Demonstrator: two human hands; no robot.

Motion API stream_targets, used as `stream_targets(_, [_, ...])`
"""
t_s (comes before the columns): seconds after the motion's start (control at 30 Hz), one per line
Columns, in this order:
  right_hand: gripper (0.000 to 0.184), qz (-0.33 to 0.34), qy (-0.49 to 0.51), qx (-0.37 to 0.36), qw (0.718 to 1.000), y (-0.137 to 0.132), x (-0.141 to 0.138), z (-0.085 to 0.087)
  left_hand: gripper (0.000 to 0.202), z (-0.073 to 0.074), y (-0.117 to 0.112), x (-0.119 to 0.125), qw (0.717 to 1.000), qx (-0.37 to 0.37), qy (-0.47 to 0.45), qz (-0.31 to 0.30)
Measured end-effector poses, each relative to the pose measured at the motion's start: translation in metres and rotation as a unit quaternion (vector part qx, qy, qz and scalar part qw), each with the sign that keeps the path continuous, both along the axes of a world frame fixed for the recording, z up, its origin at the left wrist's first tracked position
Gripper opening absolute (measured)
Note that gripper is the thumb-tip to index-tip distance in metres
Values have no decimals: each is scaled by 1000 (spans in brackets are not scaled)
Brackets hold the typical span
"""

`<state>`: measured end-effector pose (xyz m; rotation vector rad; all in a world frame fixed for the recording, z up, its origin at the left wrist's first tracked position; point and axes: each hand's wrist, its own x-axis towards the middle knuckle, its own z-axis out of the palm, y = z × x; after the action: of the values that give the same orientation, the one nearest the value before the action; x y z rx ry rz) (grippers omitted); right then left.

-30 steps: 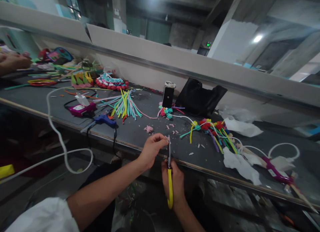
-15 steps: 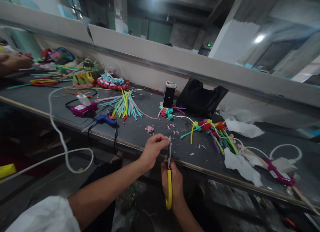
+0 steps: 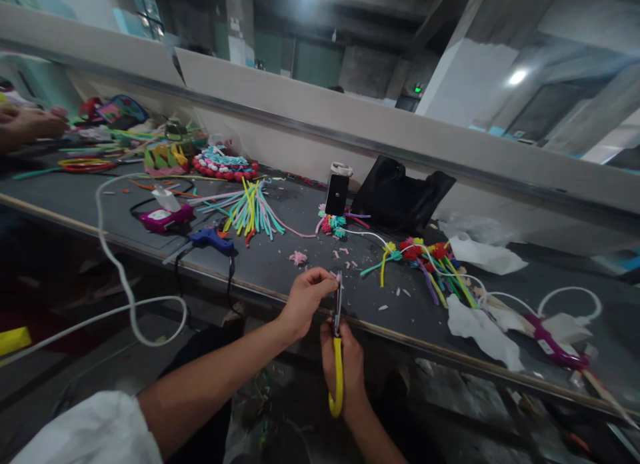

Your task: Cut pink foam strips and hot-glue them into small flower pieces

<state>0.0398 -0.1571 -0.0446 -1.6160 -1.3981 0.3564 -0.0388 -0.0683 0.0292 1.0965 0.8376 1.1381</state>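
My right hand is closed round the yellow-handled scissors, whose blades point up and away over the table's front edge. Just left of the blade tips, my left hand pinches a small pink piece, mostly covered by the fingers. The blades lie against or very near that piece; whether they touch it I cannot tell. Beyond my hands, a fuzzy pink cluster rests on the dark tabletop, with short pink snippets scattered to its right.
A blue glue gun and a bundle of coloured fuzzy stems lie to the left. A phone stands before a black bag. White cable crosses rightward past colourful flowers. Another person's hands are at far left.
My right hand and the scissors have shifted very slightly left. My left hand keeps its pinch in nearly the same place.
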Motion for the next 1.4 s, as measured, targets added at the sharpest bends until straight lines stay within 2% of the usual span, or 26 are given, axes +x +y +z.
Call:
stream_targets(0.37, [32,-3,26,-23,999,-4,-2,4,6,-2,-1,1,1000,-2,-7,4])
stream_targets(0.57, [31,-6,46,-14,999,-3,-1,3,6,-5,2,0,999,-25,-35,-25])
stream_targets(0.67, [31,-9,82,-19,996,-2,1,-1,7,-6,3,-1,998,-29,-48,-33])
stream_targets(0.77, [33,-27,167,-26,985,-1,5,2,9,-6,4,-2,999,-13,-27,-35])
stream_targets(0.83, [35,-37,245,-22,969,-2,9,7,9,-6,4,-2,999,21,22,-40])
stream_targets(0.9, [37,-33,313,-13,949,-3,14,15,7,-5,2,-3,989,97,100,-47])
stream_targets(1.03, [34,-25,379,-4,925,-2,24,21,9,-6,-6,-5,921,301,238,-74])
stream_targets(1.1, [33,-16,413,-7,910,-1,26,20,10,-8,-9,-4,903,328,258,-105])
stream_targets(1.17, [31,12,448,-9,894,1,28,18,8,-10,-11,-3,916,279,252,-138])
stream_targets(1.23, [30,27,465,-4,885,3,31,18,6,-12,-11,-2,941,186,224,-173])
stream_targets(1.3, [30,7,476,15,879,5,38,21,6,-13,-9,-2,957,109,187,-194])
stream_targets(1.4, [32,-40,495,47,867,9,52,25,8,-12,-5,-2,970,69,150,-177])
